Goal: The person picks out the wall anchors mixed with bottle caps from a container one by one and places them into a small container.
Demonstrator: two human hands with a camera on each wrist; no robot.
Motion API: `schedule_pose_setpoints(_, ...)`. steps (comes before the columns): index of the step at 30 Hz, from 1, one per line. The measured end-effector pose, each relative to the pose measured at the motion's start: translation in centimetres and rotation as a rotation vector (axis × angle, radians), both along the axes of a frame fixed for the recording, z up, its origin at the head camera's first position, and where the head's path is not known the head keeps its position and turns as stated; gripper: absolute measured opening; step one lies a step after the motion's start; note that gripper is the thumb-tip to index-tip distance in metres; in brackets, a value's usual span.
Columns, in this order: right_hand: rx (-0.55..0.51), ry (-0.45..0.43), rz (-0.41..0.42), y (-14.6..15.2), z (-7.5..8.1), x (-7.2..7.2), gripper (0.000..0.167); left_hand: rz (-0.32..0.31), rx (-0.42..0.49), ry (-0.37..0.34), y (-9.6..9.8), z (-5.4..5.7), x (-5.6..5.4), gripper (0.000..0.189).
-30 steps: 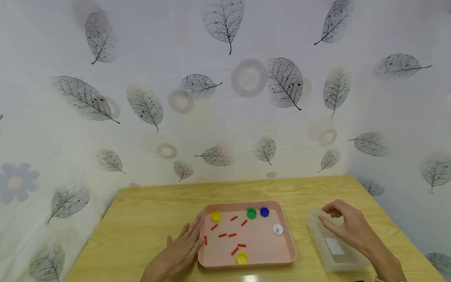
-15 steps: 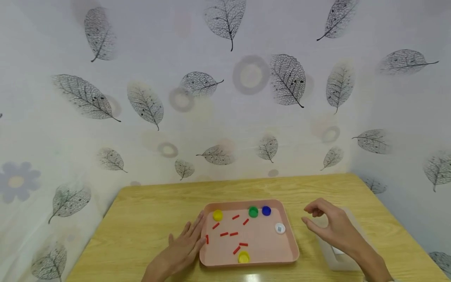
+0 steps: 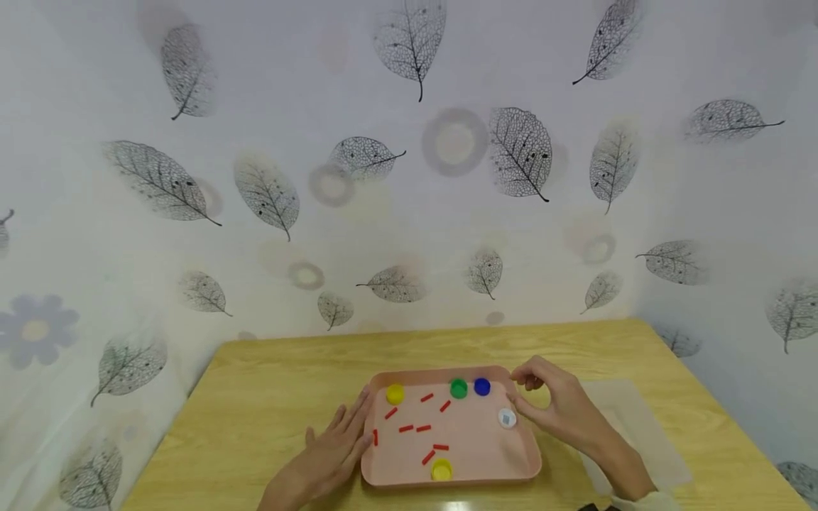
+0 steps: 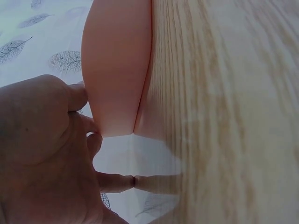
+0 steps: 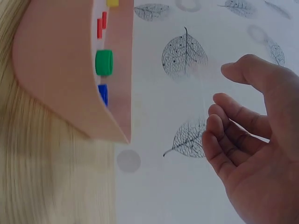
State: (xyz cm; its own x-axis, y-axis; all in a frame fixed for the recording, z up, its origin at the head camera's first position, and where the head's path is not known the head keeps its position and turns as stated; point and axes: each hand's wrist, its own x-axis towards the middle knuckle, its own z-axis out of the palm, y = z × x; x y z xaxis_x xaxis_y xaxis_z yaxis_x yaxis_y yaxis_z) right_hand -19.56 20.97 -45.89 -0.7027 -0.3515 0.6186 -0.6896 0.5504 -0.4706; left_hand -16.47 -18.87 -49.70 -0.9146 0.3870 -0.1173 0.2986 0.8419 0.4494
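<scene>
A shallow pink tray [image 3: 476, 447] lies on the table in the head view. Along its far side sit a yellow cap [image 3: 395, 394], a green cap [image 3: 459, 389] and a blue cap [image 3: 482, 387]. Another yellow cap [image 3: 442, 470] is by the near rim, and a white cap [image 3: 507, 419] with a grey square lies at the right. Several short red sticks [image 3: 424, 429] are scattered between them. My left hand [image 3: 326, 451] rests fairly straight fingers against the tray's left side. My right hand [image 3: 562, 408] hovers over the right rim, fingers bent, thumb apart, nothing between them.
A translucent whitish box [image 3: 661, 454] stands to the right of the tray, partly behind the right forearm. The wooden table [image 3: 275, 383] meets a leaf-patterned wall covering [image 3: 409, 213] at the back and both sides.
My right hand has moved left from above the translucent box to the tray's right rim, its fingers bent much as before. The left hand has stayed at the tray's left side.
</scene>
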Motion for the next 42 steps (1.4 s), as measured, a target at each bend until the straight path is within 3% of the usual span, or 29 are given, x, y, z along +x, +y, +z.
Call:
schedule_pose_setpoints(8,-0.069,-0.051,0.098,-2.9,-1.1,-0.7,0.031,0.002,0.0,-0.021,-0.1,-0.1,-0.1,0.065)
schedule_pose_setpoints(16,-0.093,-0.125,0.124,-5.0,-2.2,-0.5,0.027,0.0,-0.006,-0.022,0.0,-0.5,-0.1,0.065)
schedule_pose_setpoints(25,-0.107,-0.039,0.226,-6.3,-3.8,-0.5,0.032,-0.006,0.002,-0.019,0.1,-0.3,-0.1,0.065)
schedule_pose_setpoints(29,-0.123,-0.097,0.246,-6.7,-4.3,-0.5,0.027,-0.006,0.006,-0.009,0.0,-0.2,-0.1,0.065)
schedule_pose_setpoints(36,-0.078,-0.245,0.18,-7.5,-5.4,0.0,0.022,0.004,0.006,-0.021,-0.1,-0.4,-0.2,0.066)
schedule_pose_setpoints(42,-0.049,-0.322,0.176,-7.9,-5.7,0.4,0.019,0.016,0.007,-0.023,0.1,-0.4,-0.1,0.065)
